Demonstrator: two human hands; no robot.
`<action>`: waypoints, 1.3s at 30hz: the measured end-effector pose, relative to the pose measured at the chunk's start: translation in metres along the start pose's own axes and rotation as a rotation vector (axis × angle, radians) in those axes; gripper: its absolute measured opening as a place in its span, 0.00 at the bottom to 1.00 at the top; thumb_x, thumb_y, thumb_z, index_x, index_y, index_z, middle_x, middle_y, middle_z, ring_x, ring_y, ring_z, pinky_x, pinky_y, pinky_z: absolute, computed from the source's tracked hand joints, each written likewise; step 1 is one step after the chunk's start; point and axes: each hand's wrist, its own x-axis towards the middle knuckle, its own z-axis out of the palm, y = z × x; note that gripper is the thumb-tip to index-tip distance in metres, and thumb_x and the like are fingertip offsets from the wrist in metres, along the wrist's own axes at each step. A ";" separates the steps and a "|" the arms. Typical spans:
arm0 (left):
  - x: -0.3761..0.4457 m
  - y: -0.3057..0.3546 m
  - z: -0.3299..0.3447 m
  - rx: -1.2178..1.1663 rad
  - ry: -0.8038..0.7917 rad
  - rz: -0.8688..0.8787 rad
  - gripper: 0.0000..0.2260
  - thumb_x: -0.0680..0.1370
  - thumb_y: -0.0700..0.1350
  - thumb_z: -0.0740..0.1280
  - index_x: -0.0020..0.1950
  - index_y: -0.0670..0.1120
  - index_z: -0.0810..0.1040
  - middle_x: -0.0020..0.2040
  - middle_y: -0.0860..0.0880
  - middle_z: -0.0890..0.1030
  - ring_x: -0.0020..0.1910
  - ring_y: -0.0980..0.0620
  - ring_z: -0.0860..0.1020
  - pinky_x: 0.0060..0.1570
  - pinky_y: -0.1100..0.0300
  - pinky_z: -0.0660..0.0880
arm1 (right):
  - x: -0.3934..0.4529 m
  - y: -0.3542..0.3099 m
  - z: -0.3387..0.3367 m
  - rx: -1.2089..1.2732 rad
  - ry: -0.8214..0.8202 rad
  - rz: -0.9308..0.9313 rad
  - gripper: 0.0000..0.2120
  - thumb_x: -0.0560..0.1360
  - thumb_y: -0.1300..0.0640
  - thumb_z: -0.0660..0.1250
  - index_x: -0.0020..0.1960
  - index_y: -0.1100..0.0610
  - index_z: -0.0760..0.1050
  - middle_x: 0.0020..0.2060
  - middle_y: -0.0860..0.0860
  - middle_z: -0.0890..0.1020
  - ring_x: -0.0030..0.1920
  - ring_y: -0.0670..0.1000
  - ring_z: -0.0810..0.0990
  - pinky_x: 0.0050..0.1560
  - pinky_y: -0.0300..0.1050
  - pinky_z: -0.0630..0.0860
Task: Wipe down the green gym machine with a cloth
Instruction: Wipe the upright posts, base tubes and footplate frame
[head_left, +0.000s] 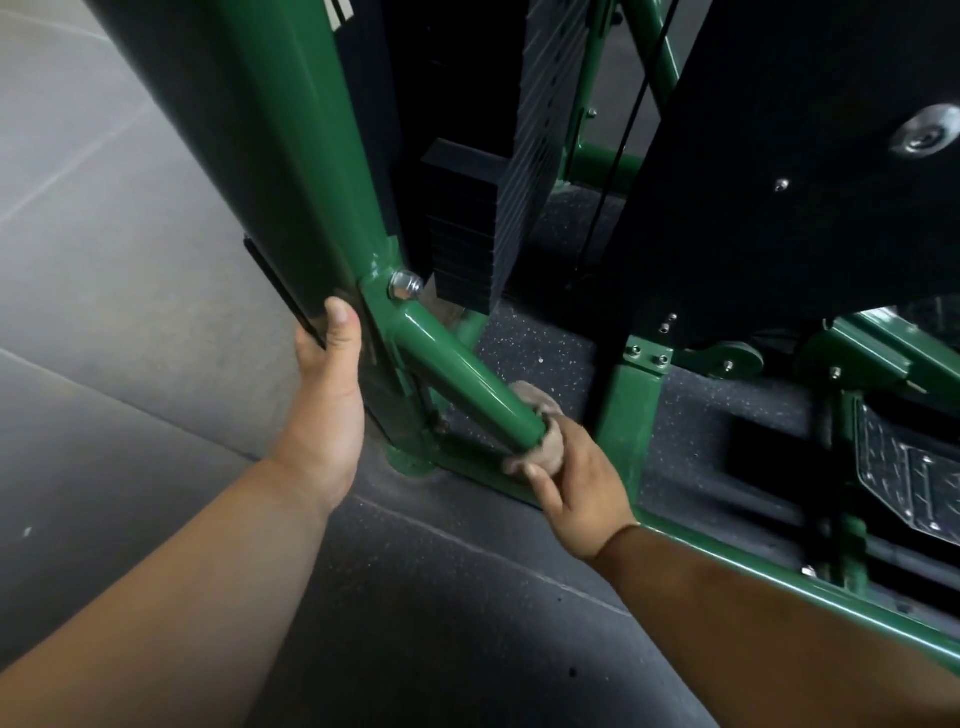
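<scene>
At nine o'clock lies bare grey floor, the only wide open room here. Just right of it the left hand grips the bottom edge of the black panel on the machine's upright post; its thumb lies on the panel's face and its fingers wrap behind, out of view. The panel's lower edge looks thin, so a hard pull or a slip there could pinch or scrape the hidden fingers.

Right of centre, at about five o'clock from the silver bolt, the slanted green tube runs down to the right hand. That hand curls round the tube's low end with the cloth bunched between palm and metal; one finger lies straighter along the outside. The cloth is small and pale, pressed against the tube and partly hidden behind it.

The tube meets the base rail close below the hand, so a further downward stroke would likely jam the knuckles into that joint. An upward stroke has more room but ends at the bolt, which could snag the cloth.

At one o'clock the black weight stack and a thin cable stand close behind; reaching in there risks catching the cloth. Further right, another green post narrows the gap.
</scene>
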 end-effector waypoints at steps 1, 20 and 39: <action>-0.001 0.001 0.000 -0.002 -0.003 0.004 0.54 0.62 0.86 0.56 0.84 0.64 0.50 0.79 0.63 0.61 0.80 0.53 0.62 0.81 0.46 0.56 | -0.010 0.021 0.001 -0.078 -0.022 0.033 0.29 0.81 0.42 0.64 0.77 0.55 0.65 0.64 0.53 0.79 0.62 0.52 0.79 0.64 0.49 0.76; 0.012 -0.010 -0.003 0.038 0.008 0.094 0.63 0.54 0.89 0.58 0.83 0.59 0.58 0.80 0.60 0.66 0.78 0.57 0.67 0.81 0.48 0.59 | -0.002 0.021 0.016 -0.308 0.320 -0.296 0.45 0.73 0.54 0.80 0.82 0.54 0.59 0.60 0.61 0.77 0.54 0.63 0.77 0.54 0.57 0.76; 0.002 0.000 -0.005 -0.004 -0.010 0.004 0.44 0.67 0.80 0.57 0.78 0.60 0.64 0.75 0.53 0.73 0.74 0.51 0.72 0.74 0.47 0.64 | 0.049 -0.038 0.006 -1.285 0.076 -1.016 0.23 0.77 0.57 0.61 0.71 0.58 0.79 0.77 0.53 0.72 0.81 0.54 0.62 0.80 0.61 0.46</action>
